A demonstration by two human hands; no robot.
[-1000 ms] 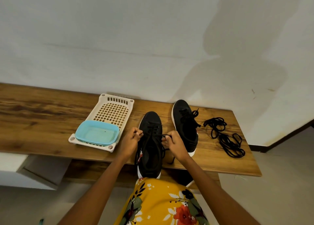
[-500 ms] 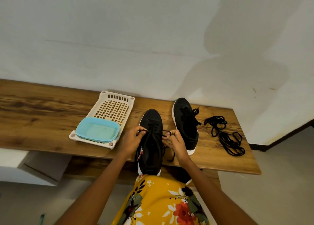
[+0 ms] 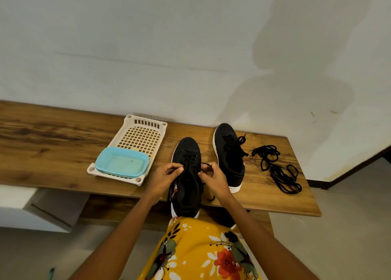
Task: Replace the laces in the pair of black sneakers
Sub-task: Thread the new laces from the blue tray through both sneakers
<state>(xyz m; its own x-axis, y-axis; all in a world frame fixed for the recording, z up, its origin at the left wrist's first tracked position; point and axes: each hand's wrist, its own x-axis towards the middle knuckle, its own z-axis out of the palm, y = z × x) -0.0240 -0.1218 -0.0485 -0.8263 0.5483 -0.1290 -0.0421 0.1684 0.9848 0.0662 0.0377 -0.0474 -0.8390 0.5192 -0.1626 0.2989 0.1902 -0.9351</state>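
On the long wooden worktop [image 3: 53, 148] we have all our things laid out. At the far left of them sits a cream basket tray [image 3: 146, 129] full of little holes, with a light blue tub [image 3: 121, 163] resting on its near end.

Next come our two black sneakers. We work on the near sneaker [image 3: 187, 186], which lies in the middle with its toe pointing at the wall and its heel hanging over the near edge of the worktop. The far sneaker [image 3: 229, 159] lies just beside it on the right. It has a lace in its holes, and the ends look loose, not tied in a bow.

Further right, a pile of loose black laces [image 3: 277, 167] lies on the wood, apart from both shoes. We cannot tell if these are the old laces or the new ones.

Our left hand [image 3: 164, 177] and our right hand [image 3: 213, 178] are at the two sides of the near sneaker, by its top holes. Each grip is pinched on a bit of the black lace [image 3: 191, 160] that crosses the shoe, and the fingers are curled in.

We think the job is about in the middle. This shoe has lace through most of its holes, but it is not tied yet. The other shoe may need more work too.
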